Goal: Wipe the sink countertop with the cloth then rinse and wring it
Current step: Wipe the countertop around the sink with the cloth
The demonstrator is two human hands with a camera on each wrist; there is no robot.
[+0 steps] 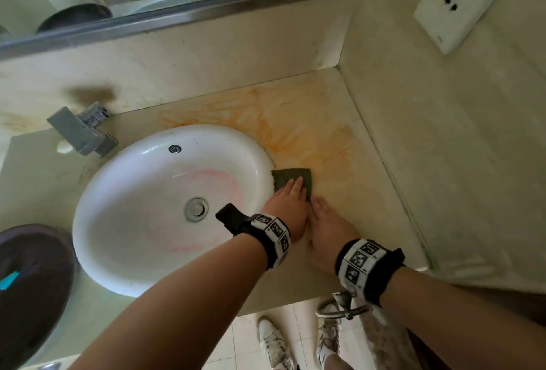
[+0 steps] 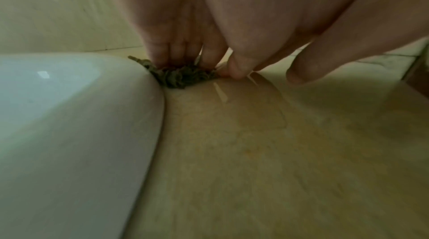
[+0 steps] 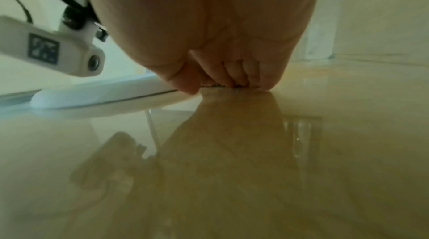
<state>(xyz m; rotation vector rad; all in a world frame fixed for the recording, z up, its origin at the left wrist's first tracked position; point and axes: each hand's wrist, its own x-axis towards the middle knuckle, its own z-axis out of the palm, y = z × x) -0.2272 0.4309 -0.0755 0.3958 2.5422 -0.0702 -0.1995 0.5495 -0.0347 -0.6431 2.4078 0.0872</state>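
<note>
**Fingers down on a bunched cloth at the basin's edge**

The left hand [image 2: 185,22] fills the top of the picture, its fingers [image 2: 160,50] reaching down onto a dark green cloth [image 2: 183,76]. The cloth lies crumpled on the beige countertop [image 2: 267,160], touching the curved rim of the white sink [image 2: 69,114] at the left. Just right of it, fingers of the right hand [image 2: 301,32] touch the counter beside the cloth. Thin wet streaks glint on the stone near the fingertips. A pale wall [image 2: 58,13] stands behind.
</note>
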